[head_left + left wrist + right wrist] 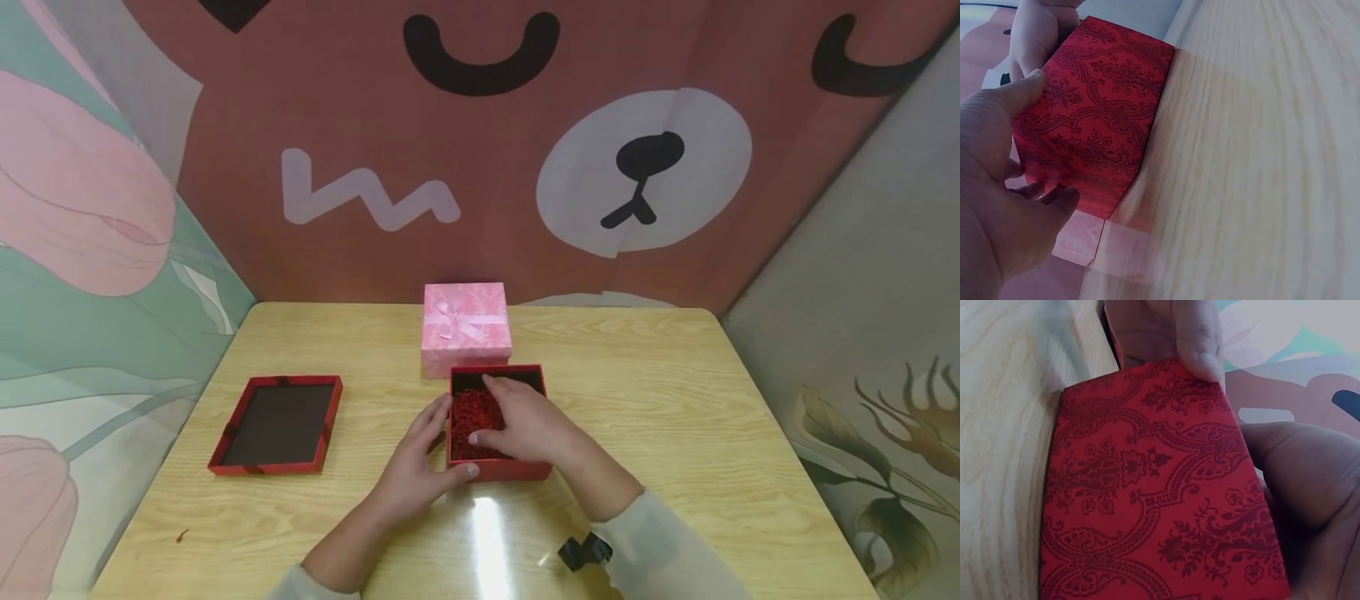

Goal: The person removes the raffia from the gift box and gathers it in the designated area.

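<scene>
A red patterned gift box (498,471), lidless, stands on the table with dark red shredded paper (472,421) inside. My left hand (420,458) holds its near left corner, the thumb on the front wall's top edge and the fingers against the left side. Over the opening, my right hand (525,421) reaches in from the right, thumb and fingers spread above the shredded paper; some fingertips are hidden inside. The box's patterned wall (1104,94) fills much of the left wrist view. In the right wrist view, the left thumb (1200,359) rests on the box's rim.
A pink gift box (465,321) with a ribbon bow stands just behind the red box. To the left lies a red lid (281,425), its dark inside facing up. The wooden table (637,358) meets a bear-printed wall behind. A small black object (585,552) is near the right sleeve.
</scene>
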